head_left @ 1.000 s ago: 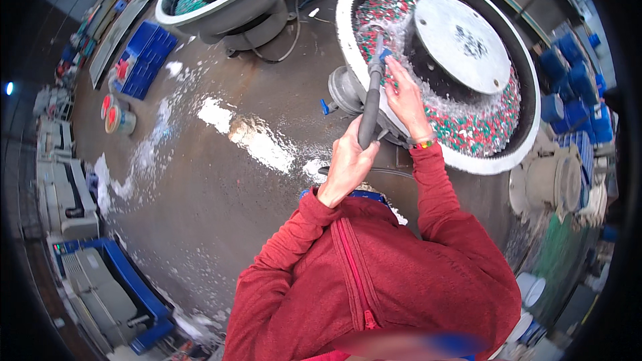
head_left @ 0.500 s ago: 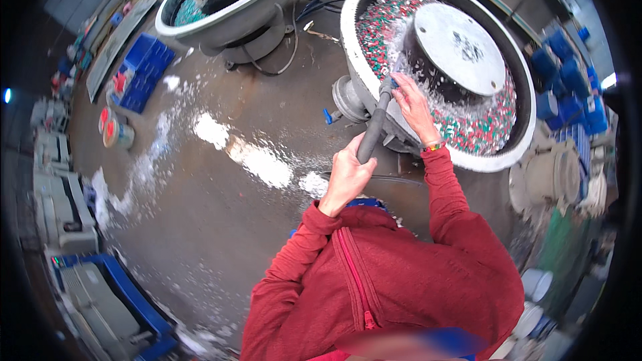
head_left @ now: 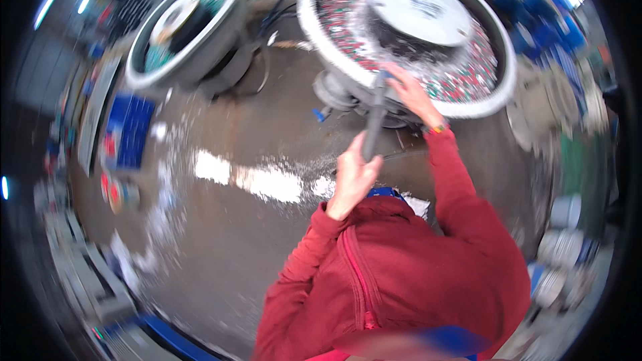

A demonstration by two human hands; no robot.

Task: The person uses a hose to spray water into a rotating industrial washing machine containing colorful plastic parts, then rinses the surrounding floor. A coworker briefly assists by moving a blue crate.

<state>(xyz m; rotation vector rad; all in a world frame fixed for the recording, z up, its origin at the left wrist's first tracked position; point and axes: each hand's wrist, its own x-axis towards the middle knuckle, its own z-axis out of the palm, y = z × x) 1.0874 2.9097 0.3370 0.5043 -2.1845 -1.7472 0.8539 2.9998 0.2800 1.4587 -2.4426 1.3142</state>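
My left hand (head_left: 354, 172) is closed round the lower end of a thick dark grey hose (head_left: 376, 117). My right hand (head_left: 409, 95) grips its upper end, fingers at a small blue part (head_left: 384, 76). This end lies over the near rim of a large round tumbling bowl (head_left: 481, 108) with a thick whitish edge. Inside, small red, green and white pieces (head_left: 461, 85) ring a raised centre with a round pale lid (head_left: 420, 10). Whitish spray or foam lies between the pieces and the centre. Motion blurs the picture, hiding details of the hose tip.
A second tumbling bowl (head_left: 134, 60) with green pieces stands at the far left. Blue crates (head_left: 130, 130) and small tubs (head_left: 124, 194) are on the wet floor (head_left: 221, 247), which has white foam patches. Blue drums (head_left: 535, 20) and white buckets (head_left: 565, 210) line the right side.
The whole view has shifted, so the bowls now appear further left and higher. Both hands keep their hold on the hose, which points more steeply upward in the picture.
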